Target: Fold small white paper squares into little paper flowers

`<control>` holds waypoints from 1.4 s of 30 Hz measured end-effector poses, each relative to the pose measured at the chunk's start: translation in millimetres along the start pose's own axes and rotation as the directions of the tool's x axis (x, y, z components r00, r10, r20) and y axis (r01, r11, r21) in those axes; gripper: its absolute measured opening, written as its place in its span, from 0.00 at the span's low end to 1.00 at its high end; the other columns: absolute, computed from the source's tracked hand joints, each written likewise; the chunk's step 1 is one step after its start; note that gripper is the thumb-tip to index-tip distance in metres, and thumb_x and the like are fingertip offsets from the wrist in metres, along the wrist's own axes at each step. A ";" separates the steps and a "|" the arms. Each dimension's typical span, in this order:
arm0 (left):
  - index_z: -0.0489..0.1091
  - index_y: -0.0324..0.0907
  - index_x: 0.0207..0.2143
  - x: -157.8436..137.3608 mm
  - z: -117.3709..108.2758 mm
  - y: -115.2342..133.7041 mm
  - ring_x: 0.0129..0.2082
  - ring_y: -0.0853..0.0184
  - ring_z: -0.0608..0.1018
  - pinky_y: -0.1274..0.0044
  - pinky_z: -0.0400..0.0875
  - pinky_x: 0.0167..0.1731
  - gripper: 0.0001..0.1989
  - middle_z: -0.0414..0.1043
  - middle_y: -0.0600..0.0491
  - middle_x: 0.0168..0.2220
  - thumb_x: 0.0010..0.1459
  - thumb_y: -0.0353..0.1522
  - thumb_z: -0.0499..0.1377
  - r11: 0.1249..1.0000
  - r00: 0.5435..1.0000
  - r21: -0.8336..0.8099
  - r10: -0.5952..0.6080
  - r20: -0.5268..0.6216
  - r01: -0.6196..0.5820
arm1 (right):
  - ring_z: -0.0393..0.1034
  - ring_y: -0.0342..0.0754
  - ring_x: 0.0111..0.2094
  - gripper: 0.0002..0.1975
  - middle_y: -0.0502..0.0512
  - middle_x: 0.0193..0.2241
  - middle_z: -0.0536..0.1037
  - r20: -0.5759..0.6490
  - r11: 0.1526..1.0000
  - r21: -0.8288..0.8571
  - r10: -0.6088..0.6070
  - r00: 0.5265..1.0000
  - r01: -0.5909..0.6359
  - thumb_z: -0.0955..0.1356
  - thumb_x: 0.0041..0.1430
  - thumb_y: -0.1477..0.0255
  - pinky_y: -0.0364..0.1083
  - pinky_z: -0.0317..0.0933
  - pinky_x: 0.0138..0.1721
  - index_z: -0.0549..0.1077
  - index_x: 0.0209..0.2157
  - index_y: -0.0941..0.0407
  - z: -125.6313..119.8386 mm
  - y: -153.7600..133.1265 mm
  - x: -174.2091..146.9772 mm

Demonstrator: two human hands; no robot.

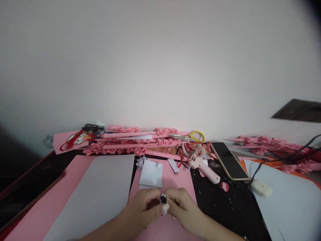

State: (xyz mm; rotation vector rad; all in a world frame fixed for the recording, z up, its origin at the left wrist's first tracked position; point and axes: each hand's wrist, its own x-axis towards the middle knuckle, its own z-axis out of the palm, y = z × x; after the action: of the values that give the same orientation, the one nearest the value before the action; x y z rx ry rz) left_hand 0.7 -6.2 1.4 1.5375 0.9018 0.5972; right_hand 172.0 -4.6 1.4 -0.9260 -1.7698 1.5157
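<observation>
My left hand [144, 209] and my right hand [187, 209] meet low in the middle of the head view, fingers closed in a pinch. Between them is a small piece of white paper [165, 210] with a dark round end [163, 199] showing at its top. What the dark part belongs to, I cannot make out. Just beyond my hands, a stack of white paper squares [151, 174] lies on a pink sheet [179, 179]. Small folded white paper flowers [141, 163] sit at the stack's far corner, and a white paper strip [173, 165] is to its right.
Pink paper flower stems [120, 146] line the wall, with yellow-handled scissors [197, 136] on top. A pink glue gun [204, 167], a phone [229, 160] and a white earbud case [261, 187] lie to the right. Large white sheets [97, 190] cover the left; cables run at right.
</observation>
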 end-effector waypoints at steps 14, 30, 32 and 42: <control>0.65 0.37 0.22 2.9 -6.0 1.2 0.21 0.73 0.64 0.83 0.56 0.21 0.15 0.63 0.57 0.20 0.54 0.39 0.54 0.995 1.000 -0.101 0.012 0.018 -0.011 | 0.54 0.38 0.18 0.19 0.46 0.16 0.61 0.053 0.995 0.099 -0.010 0.999 0.005 0.57 0.63 0.62 0.38 0.49 0.20 0.63 0.24 0.59 -1.1 5.2 0.5; 0.57 0.41 0.21 3.8 -4.9 3.6 0.17 0.75 0.61 0.83 0.55 0.18 0.12 0.59 0.60 0.19 0.54 0.36 0.53 0.993 0.998 -0.107 -0.049 -0.050 0.043 | 0.67 0.45 0.29 0.11 0.55 0.28 0.73 -0.080 0.866 -0.452 -0.280 0.957 0.216 0.62 0.58 0.75 0.42 0.61 0.32 0.71 0.42 0.57 -5.0 -6.2 -4.4; 0.57 0.40 0.20 2.9 -5.0 4.2 0.18 0.75 0.61 0.83 0.55 0.19 0.12 0.58 0.60 0.18 0.53 0.34 0.53 0.996 0.998 -0.085 -0.045 -0.043 0.041 | 0.66 0.44 0.29 0.09 0.55 0.29 0.72 -0.063 0.857 -0.468 -0.274 0.960 0.214 0.62 0.58 0.76 0.42 0.60 0.32 0.70 0.40 0.57 -6.1 -6.9 -4.1; 0.57 0.40 0.19 3.4 -3.3 5.0 0.19 0.74 0.60 0.82 0.54 0.20 0.10 0.58 0.60 0.18 0.52 0.31 0.52 0.999 0.999 0.003 -0.032 -0.024 0.032 | 0.61 0.44 0.28 0.05 0.51 0.27 0.67 0.103 0.781 -0.586 -0.194 0.976 0.217 0.58 0.58 0.78 0.41 0.55 0.30 0.63 0.32 0.56 -9.8 -8.6 -1.1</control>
State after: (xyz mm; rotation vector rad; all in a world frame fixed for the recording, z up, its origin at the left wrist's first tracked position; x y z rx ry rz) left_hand 1.0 -1.6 6.4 1.5186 0.9448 0.5928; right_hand 179.7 -1.0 11.3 -0.9465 -2.3503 0.8362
